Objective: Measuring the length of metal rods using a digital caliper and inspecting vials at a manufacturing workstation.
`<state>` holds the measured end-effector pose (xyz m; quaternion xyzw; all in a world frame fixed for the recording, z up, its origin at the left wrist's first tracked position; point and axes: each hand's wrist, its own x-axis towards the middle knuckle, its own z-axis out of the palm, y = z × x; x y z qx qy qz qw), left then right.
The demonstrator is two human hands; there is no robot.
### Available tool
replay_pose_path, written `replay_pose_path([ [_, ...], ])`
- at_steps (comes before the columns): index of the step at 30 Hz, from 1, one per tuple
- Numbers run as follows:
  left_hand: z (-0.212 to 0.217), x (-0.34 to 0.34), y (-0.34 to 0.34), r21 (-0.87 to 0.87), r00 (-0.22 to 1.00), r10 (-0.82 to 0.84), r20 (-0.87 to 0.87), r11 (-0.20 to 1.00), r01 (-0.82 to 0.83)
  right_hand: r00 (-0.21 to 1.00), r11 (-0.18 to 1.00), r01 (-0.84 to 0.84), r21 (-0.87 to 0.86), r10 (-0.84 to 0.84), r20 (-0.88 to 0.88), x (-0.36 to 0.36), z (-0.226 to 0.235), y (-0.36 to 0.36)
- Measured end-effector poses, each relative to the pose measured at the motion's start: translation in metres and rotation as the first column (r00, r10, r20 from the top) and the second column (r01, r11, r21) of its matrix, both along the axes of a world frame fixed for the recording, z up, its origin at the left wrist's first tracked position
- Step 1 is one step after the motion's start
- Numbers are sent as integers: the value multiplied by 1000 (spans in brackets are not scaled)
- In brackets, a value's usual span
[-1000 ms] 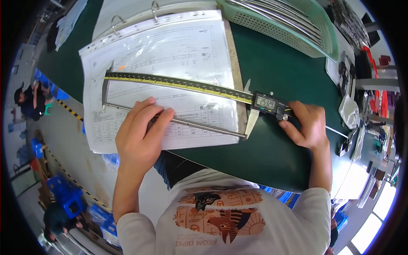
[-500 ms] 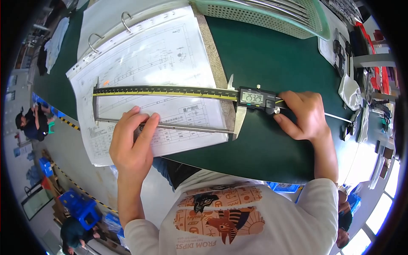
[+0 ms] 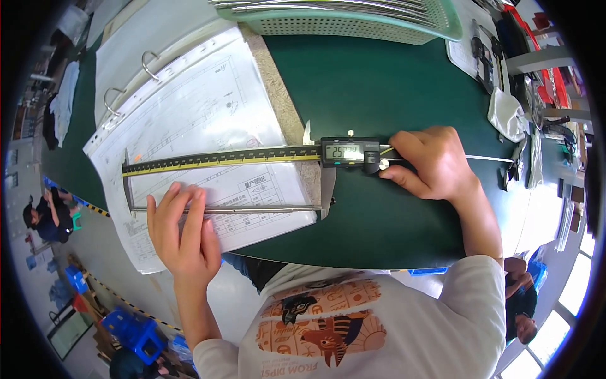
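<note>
A long digital caliper (image 3: 350, 153) with a black and yellow scale lies across the papers and the green table, its jaws spread wide. Between its long lower jaws runs a thin metal rod (image 3: 271, 208), roughly parallel to the scale. The fingers of my left hand (image 3: 183, 237) lie over the rod near its left end and hold it; the thumb is partly hidden from sight. At the other end, my right hand (image 3: 435, 164) grips the caliper beside its display, with thumb and curled index finger close to the slider's small wheel.
Under the caliper lies a ring binder (image 3: 150, 65) with drawings in clear sleeves. A pale green basket (image 3: 353, 30) of metal rods stands at the far edge. More calipers (image 3: 483, 63) and a white cloth (image 3: 507, 115) lie at right. Other people are in the background.
The caliper and rod have turned slightly, and their left ends sit lower in the picture. My left fingers have drawn closer together on the rod. The display's digits differ, and the whole view has shifted.
</note>
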<state>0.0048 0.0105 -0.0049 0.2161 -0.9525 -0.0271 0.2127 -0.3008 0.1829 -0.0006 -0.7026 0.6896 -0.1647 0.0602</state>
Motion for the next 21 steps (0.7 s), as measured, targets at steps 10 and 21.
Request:
replay_pose_path([
  [10, -2, 4, -3, 122, 999, 25, -30, 992, -21, 1000, 1000, 11, 17, -11, 24, 3, 5, -1],
  [21, -5, 4, -4, 139, 998, 40, -47, 990, -34, 998, 999, 39, 1, -39, 45, 4, 3, -2],
])
